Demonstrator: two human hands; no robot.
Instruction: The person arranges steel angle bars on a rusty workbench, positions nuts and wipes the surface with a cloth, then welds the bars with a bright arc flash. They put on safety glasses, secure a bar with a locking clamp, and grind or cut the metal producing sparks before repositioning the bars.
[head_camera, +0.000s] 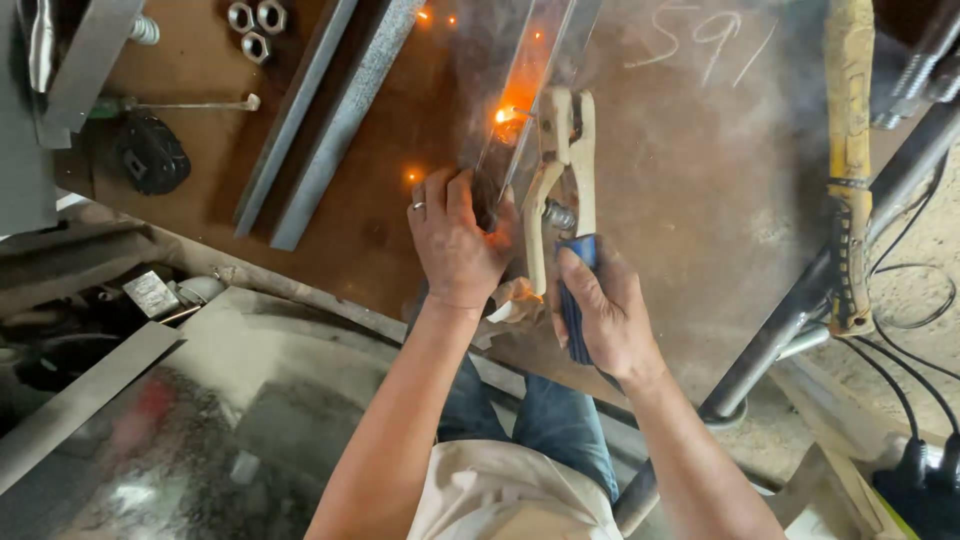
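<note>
So the big rusty brown steel tabletop (700, 200) takes up most of the view, smoke drifting over it. Lying on it, 2 long grey steel angle bars (320, 120) sit well left of the action, and a yellow-handled hammer (848, 170) lies off to the right. In the middle there's a narrow shiny steel flat bar (535, 70) running away from the person, with an orange arc and sparks at its near end. Left hand (455, 240) is pressing down right at that end, fingers curled together over the metal. Right hand (605, 310) has its fingers wrapped tight round the blue grip of the cream-coloured electrode holder (565, 180). I'd guess the bar's stiff, heavyish and hot near the arc, so grab it further back. 3 hex nuts (255, 25) up top left.
</note>
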